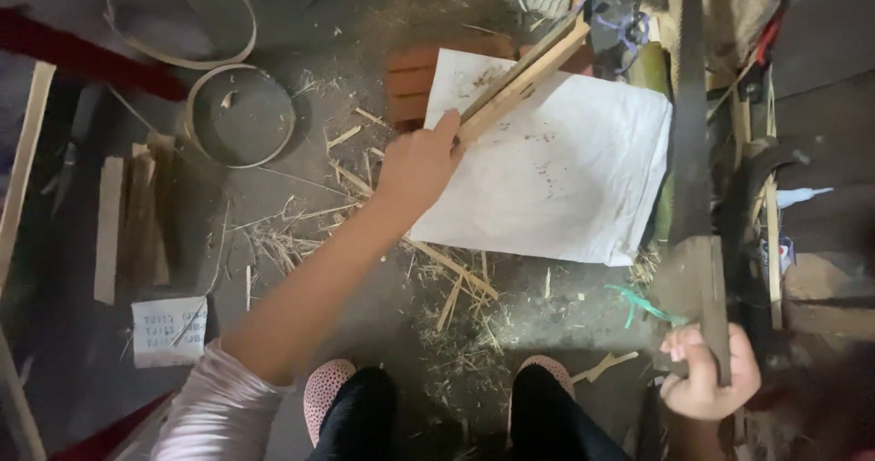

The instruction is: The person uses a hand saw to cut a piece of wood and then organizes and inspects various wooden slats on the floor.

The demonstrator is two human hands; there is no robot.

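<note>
A: Head view. Left hand [417, 165] is closed around a bundle of pale split bamboo strips [529, 71], angled far-right over a white woven sack [565, 174].

B: Right hand [709, 374], near right, is clenched on a long dark blade [690, 105], held upright, apparently for splitting.

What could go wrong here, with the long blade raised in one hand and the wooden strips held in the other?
The right hand grips the long dark blade upright, close to the left hand holding the wooden strips; a stray swing might hit the fingers. The strips rest slanted over the white cloth and could slip sideways. Splinters litter the floor near the slippered feet.
</note>
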